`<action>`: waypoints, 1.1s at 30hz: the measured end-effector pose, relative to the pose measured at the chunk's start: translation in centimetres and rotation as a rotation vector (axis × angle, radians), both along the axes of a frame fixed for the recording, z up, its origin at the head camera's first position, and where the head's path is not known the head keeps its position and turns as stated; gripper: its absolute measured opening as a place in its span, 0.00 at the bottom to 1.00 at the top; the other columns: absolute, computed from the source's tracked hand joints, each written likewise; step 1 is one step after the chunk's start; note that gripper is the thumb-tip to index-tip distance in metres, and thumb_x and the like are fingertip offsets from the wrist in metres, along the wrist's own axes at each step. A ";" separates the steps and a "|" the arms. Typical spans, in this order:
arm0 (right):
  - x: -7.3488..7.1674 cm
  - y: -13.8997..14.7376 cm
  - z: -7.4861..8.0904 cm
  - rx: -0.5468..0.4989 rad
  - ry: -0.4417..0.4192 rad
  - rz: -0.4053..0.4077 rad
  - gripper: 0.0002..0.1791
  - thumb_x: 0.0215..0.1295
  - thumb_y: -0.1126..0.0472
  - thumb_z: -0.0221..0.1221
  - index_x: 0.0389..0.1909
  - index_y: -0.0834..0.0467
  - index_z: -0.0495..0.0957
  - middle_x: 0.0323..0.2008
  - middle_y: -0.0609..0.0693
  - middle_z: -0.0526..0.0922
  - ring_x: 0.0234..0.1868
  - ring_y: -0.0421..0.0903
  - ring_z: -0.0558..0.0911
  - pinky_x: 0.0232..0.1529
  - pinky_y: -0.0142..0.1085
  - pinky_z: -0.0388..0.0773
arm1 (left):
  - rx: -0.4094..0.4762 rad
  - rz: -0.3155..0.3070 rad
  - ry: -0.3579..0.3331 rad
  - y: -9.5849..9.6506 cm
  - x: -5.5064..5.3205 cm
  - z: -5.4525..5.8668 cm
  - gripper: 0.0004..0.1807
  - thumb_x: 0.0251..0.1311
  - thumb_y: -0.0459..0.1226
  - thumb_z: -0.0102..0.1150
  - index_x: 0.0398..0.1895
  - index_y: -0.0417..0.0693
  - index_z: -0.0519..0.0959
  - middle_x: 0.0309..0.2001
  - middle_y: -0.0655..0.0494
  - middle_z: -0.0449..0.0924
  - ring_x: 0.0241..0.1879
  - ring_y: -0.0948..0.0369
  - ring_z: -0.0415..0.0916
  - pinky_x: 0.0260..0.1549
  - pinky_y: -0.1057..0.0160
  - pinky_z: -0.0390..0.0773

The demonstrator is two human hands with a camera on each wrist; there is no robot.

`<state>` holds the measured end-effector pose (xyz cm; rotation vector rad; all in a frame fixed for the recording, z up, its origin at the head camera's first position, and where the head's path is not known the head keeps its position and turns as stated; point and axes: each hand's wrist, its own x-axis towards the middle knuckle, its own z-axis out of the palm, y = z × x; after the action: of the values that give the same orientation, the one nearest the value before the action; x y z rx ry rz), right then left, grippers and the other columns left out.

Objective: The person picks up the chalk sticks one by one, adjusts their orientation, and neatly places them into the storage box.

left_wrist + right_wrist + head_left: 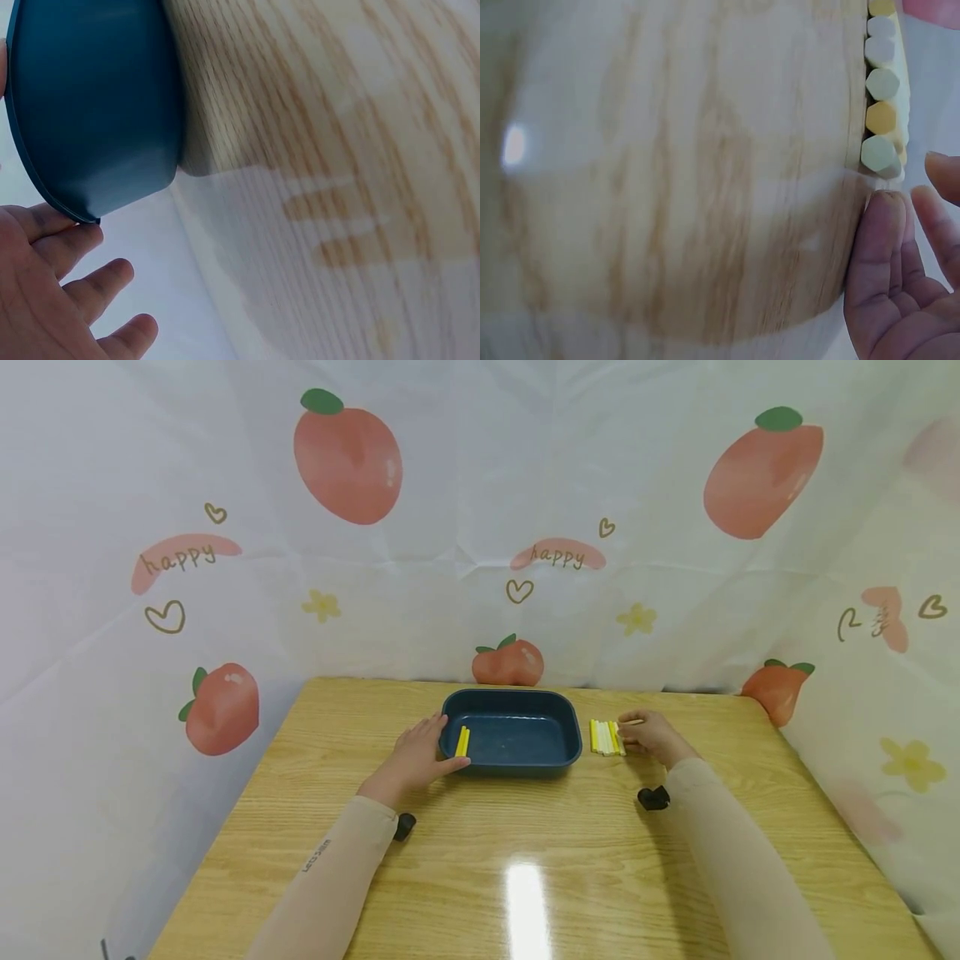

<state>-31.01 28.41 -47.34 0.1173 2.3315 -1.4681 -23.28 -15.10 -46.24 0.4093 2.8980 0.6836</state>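
Note:
A dark blue tray (517,766) sits at the middle of the wooden table (525,852). Two yellow sticks (462,741) lie inside it by the left wall. My left hand (416,758) rests against the tray's left end, fingers straight and thumb along the front wall. In the left wrist view, the spread fingers (82,289) lie under the tray's rim (45,191). Right of the tray lies a row of yellow and white sticks (604,737). My right hand (651,737) sits at the row's right side. Its thumb and fingertips (877,225) reach the nearest stick (877,154).
A cloth backdrop printed with peaches (510,664) closes off the table's back and both sides. Bare wood stretches in front of the tray, with a bright glare spot (525,893). Black camera mounts (654,797) show at both wrists.

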 end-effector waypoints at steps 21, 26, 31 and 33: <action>0.0 -0.8 0.8 0.186 0.006 0.044 0.28 0.68 0.73 0.53 0.69 0.71 0.64 0.30 0.51 0.71 0.25 0.42 0.68 0.30 0.34 0.74 | -0.008 0.017 -0.005 -0.1 0.2 -0.1 0.55 0.61 0.65 0.58 0.81 0.44 0.49 0.80 0.47 0.45 0.78 0.46 0.43 0.73 0.39 0.43; 0.3 -0.7 1.0 0.296 0.020 0.081 0.27 0.67 0.70 0.56 0.67 0.70 0.67 0.35 0.56 0.75 0.29 0.45 0.74 0.35 0.37 0.81 | -0.006 0.015 -0.005 0.0 0.2 -0.3 0.56 0.61 0.66 0.58 0.81 0.44 0.49 0.80 0.47 0.45 0.78 0.46 0.43 0.74 0.40 0.43; 0.4 -0.8 1.0 0.342 0.038 0.117 0.25 0.67 0.69 0.57 0.64 0.71 0.67 0.30 0.55 0.76 0.26 0.45 0.75 0.33 0.37 0.81 | -0.005 0.015 -0.005 0.0 0.2 -0.2 0.56 0.61 0.66 0.58 0.81 0.44 0.49 0.80 0.48 0.45 0.78 0.47 0.43 0.74 0.40 0.43; 0.3 -0.8 1.0 0.339 0.033 0.119 0.25 0.68 0.68 0.57 0.64 0.71 0.67 0.27 0.53 0.75 0.24 0.45 0.74 0.31 0.37 0.80 | -0.004 0.013 -0.003 0.0 0.2 -0.1 0.55 0.61 0.66 0.58 0.81 0.44 0.49 0.80 0.47 0.45 0.78 0.46 0.43 0.73 0.39 0.43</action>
<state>-30.72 27.65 -46.38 0.0434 2.5468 -1.0176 -23.13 -15.08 -46.31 0.3889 2.9015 0.6794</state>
